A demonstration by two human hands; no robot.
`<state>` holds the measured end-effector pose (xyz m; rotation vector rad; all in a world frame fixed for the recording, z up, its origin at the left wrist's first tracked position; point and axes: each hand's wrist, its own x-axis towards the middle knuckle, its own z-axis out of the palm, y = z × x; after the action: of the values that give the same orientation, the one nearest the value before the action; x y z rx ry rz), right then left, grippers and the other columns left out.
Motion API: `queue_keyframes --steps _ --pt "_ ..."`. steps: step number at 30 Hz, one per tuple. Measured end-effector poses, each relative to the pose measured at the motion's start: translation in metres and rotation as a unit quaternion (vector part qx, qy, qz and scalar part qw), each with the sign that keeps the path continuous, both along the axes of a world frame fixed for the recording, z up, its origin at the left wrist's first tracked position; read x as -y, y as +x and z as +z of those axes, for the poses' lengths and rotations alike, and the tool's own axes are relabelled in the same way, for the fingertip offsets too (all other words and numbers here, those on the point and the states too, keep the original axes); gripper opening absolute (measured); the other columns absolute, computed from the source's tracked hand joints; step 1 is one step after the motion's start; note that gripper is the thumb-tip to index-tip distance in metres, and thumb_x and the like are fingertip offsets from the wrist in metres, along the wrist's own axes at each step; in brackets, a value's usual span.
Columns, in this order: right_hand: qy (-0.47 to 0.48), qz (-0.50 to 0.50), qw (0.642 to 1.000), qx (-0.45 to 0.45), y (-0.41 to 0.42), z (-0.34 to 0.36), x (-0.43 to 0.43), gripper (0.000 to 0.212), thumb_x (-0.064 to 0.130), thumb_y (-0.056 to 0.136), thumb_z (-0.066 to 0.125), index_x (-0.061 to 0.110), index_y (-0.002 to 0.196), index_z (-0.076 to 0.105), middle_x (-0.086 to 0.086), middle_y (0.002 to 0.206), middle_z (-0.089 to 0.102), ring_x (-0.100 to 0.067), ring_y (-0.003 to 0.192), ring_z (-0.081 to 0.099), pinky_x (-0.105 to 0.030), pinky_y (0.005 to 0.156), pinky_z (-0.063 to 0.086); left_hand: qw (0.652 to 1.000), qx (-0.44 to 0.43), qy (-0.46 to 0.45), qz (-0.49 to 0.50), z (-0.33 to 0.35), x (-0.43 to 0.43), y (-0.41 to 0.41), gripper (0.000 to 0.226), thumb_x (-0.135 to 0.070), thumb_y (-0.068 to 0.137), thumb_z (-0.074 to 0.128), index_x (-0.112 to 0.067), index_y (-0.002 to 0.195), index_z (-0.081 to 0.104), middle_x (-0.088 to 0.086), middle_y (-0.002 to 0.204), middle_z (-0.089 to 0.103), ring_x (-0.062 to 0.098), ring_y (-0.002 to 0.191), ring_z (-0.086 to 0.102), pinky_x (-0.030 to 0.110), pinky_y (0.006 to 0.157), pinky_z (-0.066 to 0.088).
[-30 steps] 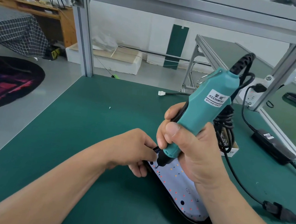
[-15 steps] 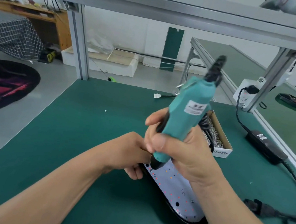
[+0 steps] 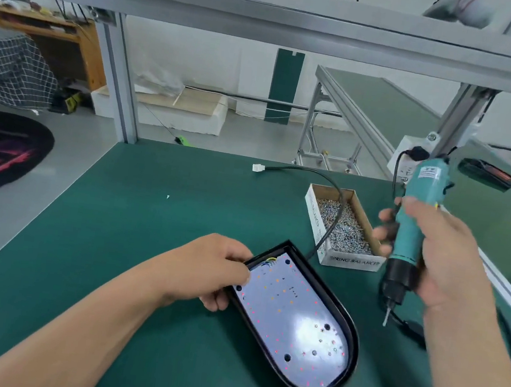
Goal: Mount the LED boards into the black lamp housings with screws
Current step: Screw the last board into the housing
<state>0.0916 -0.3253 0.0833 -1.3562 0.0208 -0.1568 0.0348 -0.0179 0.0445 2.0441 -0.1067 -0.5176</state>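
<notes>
The LED board sits inside the black lamp housing on the surface, left grip pinching its rim, right grip wrapped round an electric screwdriver held beside the screw box; dark board holes suggest screws remain.

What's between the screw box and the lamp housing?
Head view: a black cable crosses green mat from lamp housing over screw box.

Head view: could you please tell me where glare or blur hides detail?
In the head view, glare whitens the near, rounded end of the LED board in the black lamp housing; also in the head view, the right hand and its screwdriver are smeared by motion blur.
</notes>
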Motion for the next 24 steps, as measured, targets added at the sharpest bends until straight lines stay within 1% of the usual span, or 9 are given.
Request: queue_keyframes --steps 3,6,8,10,12,16,19,22,24 --pt "-0.173 -0.018 0.984 -0.029 0.005 -0.014 0.025 0.009 0.014 0.100 0.068 0.014 0.105 0.062 -0.016 0.088 0.071 -0.028 0.058 0.072 -0.034 0.045 0.055 0.999 0.023 0.034 0.003 -0.002 0.000 0.001 0.008 -0.019 0.093 0.063 -0.014 0.092 0.068 -0.003 0.076 0.062 0.018 0.056 0.054 0.025 0.053 0.044" --pt "-0.368 -0.016 0.928 -0.052 0.000 -0.026 0.042 0.019 0.019 0.097 0.071 0.031 0.105 0.058 -0.010 0.091 0.071 -0.028 0.062 0.075 -0.039 0.049 0.059 0.999 0.033 0.027 -0.009 -0.004 -0.002 0.000 0.024 -0.038 0.095 0.071 -0.015 0.090 0.066 -0.002 0.070 0.052 0.020 0.057 0.047 0.026 0.052 0.037" --pt "-0.505 -0.020 0.860 -0.061 -0.005 -0.031 0.047 0.019 0.030 0.094 0.071 0.029 0.098 0.053 -0.003 0.083 0.070 -0.025 0.062 0.073 -0.043 0.053 0.059 0.999 0.036 0.026 -0.016 -0.005 -0.003 0.002 0.043 -0.047 0.093 0.072 -0.008 0.086 0.056 0.005 0.070 0.042 0.021 0.059 0.042 0.029 0.053 0.032" --pt "-0.633 -0.036 0.770 -0.068 -0.008 -0.033 0.048 0.026 0.041 0.091 0.067 0.027 0.088 0.046 0.001 0.077 0.065 -0.022 0.067 0.066 -0.045 0.063 0.054 0.999 0.038 0.031 -0.019 -0.007 -0.004 0.002 0.050 -0.049 0.093 0.072 -0.007 0.081 0.047 0.008 0.071 0.038 0.021 0.060 0.039 0.029 0.054 0.030" --pt "-0.677 -0.057 0.731 -0.071 -0.010 -0.032 0.047 0.031 0.046 0.091 0.065 0.026 0.084 0.043 0.004 0.074 0.062 -0.018 0.069 0.061 -0.038 0.062 0.047 0.999 0.036 0.026 -0.018 -0.009 -0.005 0.002 0.049 -0.048 0.094 0.071 -0.010 0.078 0.046 0.008 0.072 0.037 0.021 0.060 0.039 0.027 0.052 0.030" --pt "-0.686 -0.043 0.718 -0.106 -0.011 -0.029 0.047 0.038 0.056 0.093 0.064 0.023 0.085 0.045 0.004 0.078 0.063 -0.015 0.071 0.061 -0.036 0.063 0.047 0.998 0.044 0.030 -0.014 -0.009 -0.004 0.004 0.032 -0.041 0.100 0.069 -0.015 0.081 0.064 -0.004 0.070 0.055 0.016 0.056 0.054 0.027 0.051 0.044" --pt "-0.689 -0.032 0.715 -0.117 -0.013 -0.026 0.045 0.044 0.063 0.095 0.061 0.020 0.104 0.056 0.001 0.098 0.065 -0.023 0.089 0.065 -0.040 0.076 0.052 0.999 0.046 0.021 -0.001 -0.011 -0.004 0.005 0.028 -0.039 0.102 0.067 -0.016 0.087 0.068 -0.008 0.071 0.059 0.014 0.056 0.057 0.027 0.051 0.047" --pt "-0.679 -0.111 0.725 -0.018 -0.013 -0.019 0.035 0.060 0.061 0.096 0.059 0.014 0.134 0.060 -0.008 0.122 0.061 -0.032 0.117 0.059 -0.044 0.088 0.050 0.999 0.047 0.018 0.006 -0.013 -0.005 0.006 0.031 -0.038 0.101 0.067 -0.010 0.089 0.064 -0.011 0.068 0.055 0.014 0.055 0.059 0.028 0.051 0.049" --pt "-0.631 -0.135 0.762 0.056 -0.008 -0.009 0.021 0.059 0.056 0.098 0.060 0.017 0.142 0.059 -0.004 0.128 0.064 -0.027 0.116 0.061 -0.042 0.092 0.049 0.999 0.047 0.016 0.008 -0.014 -0.006 0.007 0.032 -0.038 0.101 0.067 -0.008 0.090 0.062 -0.009 0.069 0.055 0.014 0.055 0.059 0.028 0.050 0.049"
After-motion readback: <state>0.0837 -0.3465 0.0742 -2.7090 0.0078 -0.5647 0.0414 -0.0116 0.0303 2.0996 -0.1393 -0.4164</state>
